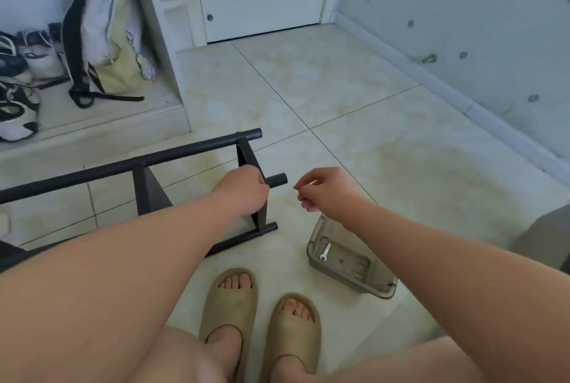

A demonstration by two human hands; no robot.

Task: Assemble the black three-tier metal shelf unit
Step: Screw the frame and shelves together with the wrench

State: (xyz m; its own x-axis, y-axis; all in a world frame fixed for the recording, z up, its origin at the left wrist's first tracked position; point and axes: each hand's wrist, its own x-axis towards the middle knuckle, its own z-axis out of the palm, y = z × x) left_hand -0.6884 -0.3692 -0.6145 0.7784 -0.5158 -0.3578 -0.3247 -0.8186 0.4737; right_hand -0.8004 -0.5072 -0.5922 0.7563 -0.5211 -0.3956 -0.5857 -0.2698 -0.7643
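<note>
From my remote seat I see the left hand (243, 188) with its fingers curled round a short black tube (277, 180); the open end of this tube sticks out just to the right of the knuckles. The tube belongs to the black shelf frame (148, 160), which lies on its side on the tiled floor (339, 99). The long upper rail of the frame runs away to the left behind this hand, one flat cross piece stands directly behind the fingers, and a lower rail lies under the wrist. The right hand (327, 191) is a little to the right of the tube end and does not touch it. Its thumb and first finger pinch a small metal piece (295, 187), whose tip points toward the tube. The piece is too small for me to say whether it is a screw. The other fingers of this hand are bent inward. Below the right wrist a clear plastic container (382, 290) rests on the floor, and a small white wrench (326, 251) lies inside it. Near the bottom, under both forearms, I see two feet in beige slippers (229, 305).
</note>
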